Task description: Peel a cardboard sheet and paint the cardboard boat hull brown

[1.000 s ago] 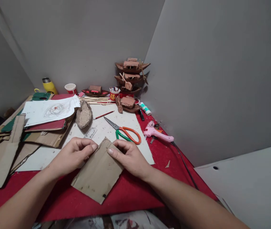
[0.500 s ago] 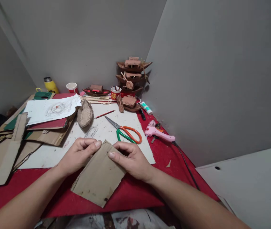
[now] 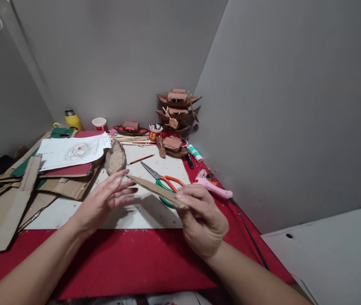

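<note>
Cardboard piece (image 3: 155,189) edge-on, pinched in right hand (image 3: 204,222) fingers; left hand (image 3: 104,201) fingers splayed wide at its other end.

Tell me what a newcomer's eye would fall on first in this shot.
First, the cardboard piece held above the red tablecloth, nearly edge-on: the right hand pinches its right end and the left hand, fingers spread, is at its left end. Then the stack of brown model boats in the back corner, and the orange-and-green scissors just behind the cardboard, with the pink glue gun to their right.
</note>
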Demonstrator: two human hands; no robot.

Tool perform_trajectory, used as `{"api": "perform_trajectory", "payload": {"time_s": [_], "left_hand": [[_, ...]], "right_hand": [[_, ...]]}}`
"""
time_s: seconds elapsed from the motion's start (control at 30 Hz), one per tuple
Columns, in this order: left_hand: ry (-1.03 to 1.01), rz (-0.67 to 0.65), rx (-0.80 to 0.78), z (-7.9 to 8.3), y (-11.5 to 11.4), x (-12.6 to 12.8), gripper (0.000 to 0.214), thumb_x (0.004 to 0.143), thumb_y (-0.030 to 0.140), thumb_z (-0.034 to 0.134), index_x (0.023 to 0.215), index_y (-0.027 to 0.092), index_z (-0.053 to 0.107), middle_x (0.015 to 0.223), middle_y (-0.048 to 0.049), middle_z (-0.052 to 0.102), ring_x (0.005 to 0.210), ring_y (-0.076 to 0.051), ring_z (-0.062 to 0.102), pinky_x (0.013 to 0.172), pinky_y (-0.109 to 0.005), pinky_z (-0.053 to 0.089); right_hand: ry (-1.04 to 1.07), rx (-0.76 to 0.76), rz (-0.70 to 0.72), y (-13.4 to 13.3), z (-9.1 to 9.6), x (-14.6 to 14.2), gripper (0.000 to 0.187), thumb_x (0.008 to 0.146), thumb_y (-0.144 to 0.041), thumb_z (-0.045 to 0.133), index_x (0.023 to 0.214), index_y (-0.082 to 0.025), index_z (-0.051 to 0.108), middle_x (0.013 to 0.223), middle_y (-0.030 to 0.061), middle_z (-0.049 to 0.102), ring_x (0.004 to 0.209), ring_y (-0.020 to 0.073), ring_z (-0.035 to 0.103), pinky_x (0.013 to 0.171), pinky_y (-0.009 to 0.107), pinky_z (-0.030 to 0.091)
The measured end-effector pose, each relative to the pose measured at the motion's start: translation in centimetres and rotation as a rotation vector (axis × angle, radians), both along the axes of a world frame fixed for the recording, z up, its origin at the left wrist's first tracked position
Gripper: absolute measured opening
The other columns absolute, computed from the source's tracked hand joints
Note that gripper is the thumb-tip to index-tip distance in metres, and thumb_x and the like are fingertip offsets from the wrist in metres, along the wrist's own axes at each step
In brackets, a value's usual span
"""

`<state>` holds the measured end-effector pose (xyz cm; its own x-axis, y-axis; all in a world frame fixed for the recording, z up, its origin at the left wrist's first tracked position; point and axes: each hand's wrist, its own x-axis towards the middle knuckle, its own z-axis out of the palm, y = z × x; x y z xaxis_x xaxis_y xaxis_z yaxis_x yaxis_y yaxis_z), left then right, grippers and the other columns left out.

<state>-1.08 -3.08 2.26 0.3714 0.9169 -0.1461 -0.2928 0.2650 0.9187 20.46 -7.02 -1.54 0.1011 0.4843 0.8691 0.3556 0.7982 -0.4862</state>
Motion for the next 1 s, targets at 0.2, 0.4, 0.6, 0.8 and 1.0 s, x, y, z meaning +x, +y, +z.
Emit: {"api": "perform_trajectory", "payload": {"time_s": [0.2,0.4,0.6,0.8,1.0], "left_hand": [[-0.295,-0.197,-0.272,-0.4,-1.8,1.5,0.048,0.09,0.05,0.048,0.122,0.017,0.059,0.106,-0.0112,0.072,0.102,-0.025,0.065,0.09,-0.038,0.049],[-0.235,-0.073,-0.381,-0.5,-2.2,1.5,0.03,0.081,0.035,0.065,0.099,0.011,0.07,0.092,-0.0115,0.075,0.091,-0.024,0.069,0.084,-0.033,0.052],[-0.195,-0.013,-0.29,-0.8,-1.8,0.7,0.015,0.076,0.017,0.07,0.089,0.011,0.073,0.084,-0.009,0.076,0.072,-0.018,0.069,0.068,-0.025,0.054],[-0.171,0.027,-0.26,0.0,-1.7,0.1,0.025,0.075,0.017,0.071,0.099,0.012,0.07,0.088,-0.0091,0.076,0.078,-0.022,0.071,0.071,-0.03,0.057],[-0.08,0.122,-0.209,0.7,-1.1,-0.5,0.034,0.074,0.02,0.072,0.107,0.013,0.066,0.097,-0.0107,0.075,0.083,-0.025,0.071,0.071,-0.031,0.058]], "right_hand": [[-0.35,0.131,0.129,-0.9,0.0,-1.4,0.037,0.081,-0.01,0.06,0.114,-0.026,0.066,0.086,0.005,0.065,0.083,0.0194,0.059,0.083,0.041,0.05],[-0.483,0.175,0.116,-1.1,-0.4,-3.1,0.024,0.08,-0.013,0.064,0.1,-0.026,0.067,0.077,-0.0012,0.069,0.077,0.0144,0.059,0.088,0.035,0.046],[-0.565,0.141,0.201,-1.0,0.1,-2.9,0.027,0.079,-0.022,0.063,0.106,-0.022,0.064,0.089,0.0037,0.071,0.087,0.0181,0.062,0.098,0.041,0.042],[-0.046,-0.072,0.197,-0.6,-0.1,-1.2,0.036,0.081,-0.017,0.056,0.116,-0.024,0.06,0.099,0.0081,0.064,0.094,0.0236,0.06,0.087,0.045,0.048],[0.212,-0.672,0.296,0.2,0.3,-1.2,0.011,0.091,-0.032,0.055,0.092,-0.022,0.06,0.077,0.0008,0.062,0.072,0.015,0.06,0.068,0.027,0.049]]}}
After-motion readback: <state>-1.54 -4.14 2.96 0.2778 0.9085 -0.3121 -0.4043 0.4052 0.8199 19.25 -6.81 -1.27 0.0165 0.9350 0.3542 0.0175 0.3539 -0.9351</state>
